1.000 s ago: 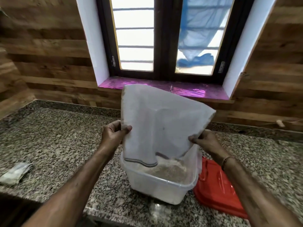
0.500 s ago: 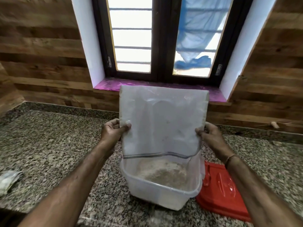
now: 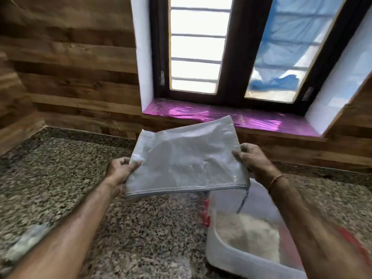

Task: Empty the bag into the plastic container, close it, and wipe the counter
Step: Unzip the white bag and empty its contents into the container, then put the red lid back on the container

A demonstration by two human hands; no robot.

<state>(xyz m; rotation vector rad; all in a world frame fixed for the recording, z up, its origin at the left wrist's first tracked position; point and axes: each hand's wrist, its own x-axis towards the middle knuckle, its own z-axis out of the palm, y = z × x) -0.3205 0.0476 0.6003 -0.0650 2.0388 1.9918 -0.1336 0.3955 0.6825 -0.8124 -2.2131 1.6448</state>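
A flat, limp white woven bag (image 3: 185,160) hangs in the air over the granite counter (image 3: 66,178), its stitched mouth edge toward me with a loose thread dangling. My left hand (image 3: 120,170) pinches the bag's left side and my right hand (image 3: 251,158) grips its right side. Below and to the right stands the clear plastic container (image 3: 223,250), open, with a heap of pale grain inside. The bag sits left of the container, only its right corner above it. The red lid (image 3: 354,242) shows in part behind my right forearm.
A crumpled grey-white cloth (image 3: 26,244) lies blurred at the counter's left front. A wood-panelled wall and a window with a pink-lined sill (image 3: 221,115) run behind the counter. Bare granite spreads left of the container.
The bag has come down from upright over the container to a flatter tilt and shifted left. The view has swung left, so the container now sits at the lower right.
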